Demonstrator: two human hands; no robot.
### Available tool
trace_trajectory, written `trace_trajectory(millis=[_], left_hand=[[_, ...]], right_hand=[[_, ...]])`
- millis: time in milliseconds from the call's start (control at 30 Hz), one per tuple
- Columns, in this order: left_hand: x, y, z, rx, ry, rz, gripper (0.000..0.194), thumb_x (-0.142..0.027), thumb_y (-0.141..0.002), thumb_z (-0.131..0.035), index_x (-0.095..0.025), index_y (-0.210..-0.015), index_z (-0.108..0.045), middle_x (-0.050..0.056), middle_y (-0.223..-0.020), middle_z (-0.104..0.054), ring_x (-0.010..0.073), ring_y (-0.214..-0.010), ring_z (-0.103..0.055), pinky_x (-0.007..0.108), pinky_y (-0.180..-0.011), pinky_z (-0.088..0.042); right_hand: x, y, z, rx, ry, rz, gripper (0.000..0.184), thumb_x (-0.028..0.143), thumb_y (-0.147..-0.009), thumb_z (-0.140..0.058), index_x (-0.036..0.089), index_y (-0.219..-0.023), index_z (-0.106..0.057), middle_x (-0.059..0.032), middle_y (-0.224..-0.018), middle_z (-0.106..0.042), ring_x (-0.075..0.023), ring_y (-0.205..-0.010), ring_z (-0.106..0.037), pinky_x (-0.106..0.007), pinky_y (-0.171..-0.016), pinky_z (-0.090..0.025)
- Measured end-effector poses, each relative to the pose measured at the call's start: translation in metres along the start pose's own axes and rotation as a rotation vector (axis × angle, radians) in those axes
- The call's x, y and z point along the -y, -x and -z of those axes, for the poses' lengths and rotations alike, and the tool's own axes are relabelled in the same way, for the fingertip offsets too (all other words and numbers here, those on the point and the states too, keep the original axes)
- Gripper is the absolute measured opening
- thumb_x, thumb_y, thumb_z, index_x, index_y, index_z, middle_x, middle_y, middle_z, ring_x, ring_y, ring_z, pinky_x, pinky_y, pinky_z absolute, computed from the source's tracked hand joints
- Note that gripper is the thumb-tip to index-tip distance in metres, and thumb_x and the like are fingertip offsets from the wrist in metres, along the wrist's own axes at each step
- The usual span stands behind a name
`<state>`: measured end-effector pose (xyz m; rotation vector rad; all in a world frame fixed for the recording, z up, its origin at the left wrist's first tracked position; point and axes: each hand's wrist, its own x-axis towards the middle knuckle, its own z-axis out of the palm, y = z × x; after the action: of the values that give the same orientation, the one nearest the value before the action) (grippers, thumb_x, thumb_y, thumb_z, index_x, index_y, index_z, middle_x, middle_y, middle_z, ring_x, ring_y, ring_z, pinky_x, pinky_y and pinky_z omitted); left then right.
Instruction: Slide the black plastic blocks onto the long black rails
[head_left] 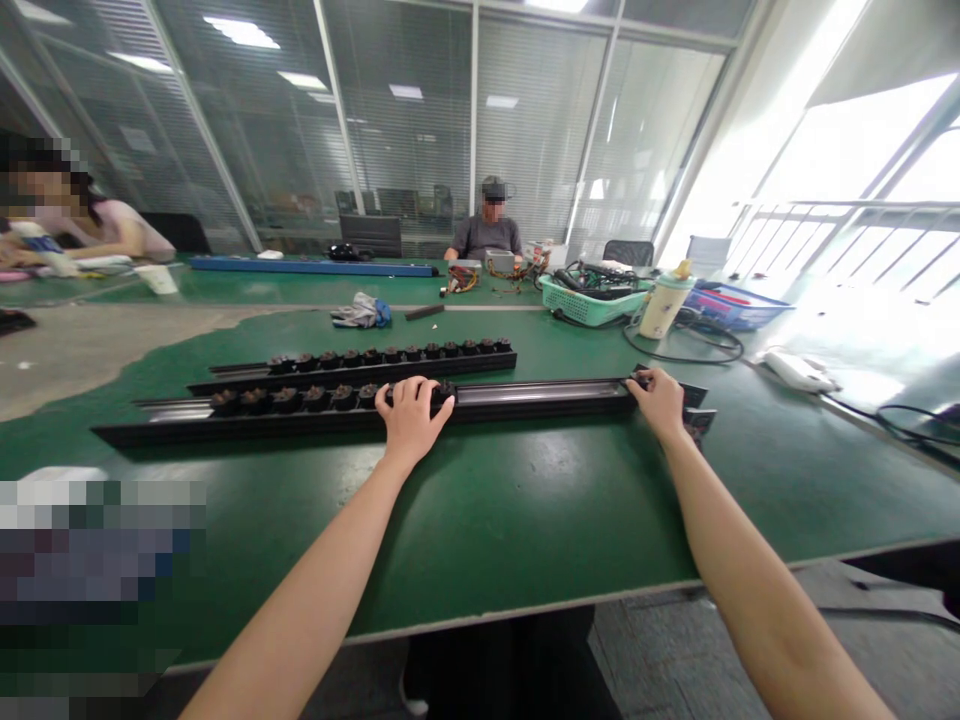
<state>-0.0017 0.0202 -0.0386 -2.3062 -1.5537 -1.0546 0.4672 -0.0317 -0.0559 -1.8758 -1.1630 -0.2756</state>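
A long black rail (540, 400) lies across the green table in front of me, with several dark round parts (300, 398) seated in its left half. My left hand (412, 415) rests on the rail's middle, fingers curled over the last round part in the row. At the rail's right end my right hand (660, 400) is closed on a small dark piece. A second, shorter black rail (352, 368) filled with several round parts lies just behind.
A green basket of cables (592, 298), a beige bottle (664, 305), a blue tray (739, 305) and a white power strip (799, 372) stand at the back right. A crumpled cloth (361, 312) lies mid-table. Two other people sit at the far side.
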Motion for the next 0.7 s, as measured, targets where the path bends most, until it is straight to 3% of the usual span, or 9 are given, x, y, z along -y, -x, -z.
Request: trace_trajectory(millis=[233, 700], left_hand=[[0.001, 0.000, 0.000, -0.002, 0.003, 0.000, 0.033, -0.049, -0.100, -0.053, -0.027, -0.120, -0.068, 0.012, -0.132, -0.067, 0.0327, -0.129, -0.055, 0.059, -0.121, -0.021], [-0.001, 0.000, 0.001, 0.017, 0.017, 0.015, 0.033, -0.049, -0.100, -0.052, -0.028, -0.121, -0.068, 0.012, -0.133, -0.066, 0.0323, -0.131, -0.053, 0.059, -0.122, -0.020]], right_hand=[[-0.013, -0.001, -0.008, -0.058, 0.093, 0.022, 0.029, 0.045, -0.083, -0.058, 0.019, -0.094, -0.066, -0.0118, -0.086, -0.064, -0.0317, -0.093, -0.055, -0.046, -0.092, -0.042], [-0.014, 0.001, 0.001, -0.044, 0.201, -0.119, 0.034, 0.035, -0.082, -0.057, 0.017, -0.106, -0.073, -0.0163, -0.100, -0.064, -0.0336, -0.102, -0.052, -0.050, -0.095, -0.041]])
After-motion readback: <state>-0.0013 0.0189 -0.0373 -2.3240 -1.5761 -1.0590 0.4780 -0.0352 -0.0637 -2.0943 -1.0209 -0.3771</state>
